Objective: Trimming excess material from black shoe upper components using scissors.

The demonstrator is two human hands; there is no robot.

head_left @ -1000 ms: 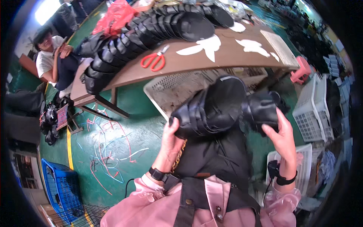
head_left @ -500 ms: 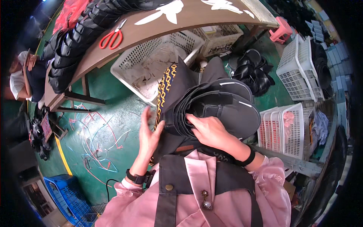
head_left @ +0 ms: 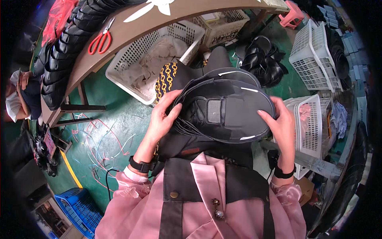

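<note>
We see both hands on a nested stack of black shoe uppers (head_left: pixel 242 111), which lies on its side over the lap with its open face turned up. The left hand (head_left: pixel 164 115) grips the left end, its thumb set a little apart from the other fingers and their tips partly hidden by the rim. The right hand (head_left: pixel 281 119) has the right edge between thumb and fingers, the thumb on the inside face and the rest around the outside. Within the top piece we see a grey patch (head_left: pixel 214 111), and white strips mark its edge.

Far left, on the brown worktop (head_left: pixel 127 31), we find a curved row of black uppers (head_left: pixel 67 44), red-handled scissors (head_left: pixel 106 33) and white cut pieces (head_left: pixel 159 5). Beneath its near edge stands a white basket (head_left: pixel 129 90) of pale scraps. On the green floor (head_left: pixel 127 112), at the far right, we see a heap of black pieces (head_left: pixel 264 65), with a white crate (head_left: pixel 314 57) to its right and a pink stool (head_left: pixel 292 16) farther off. A blue crate (head_left: pixel 81 213) stands near left.
</note>
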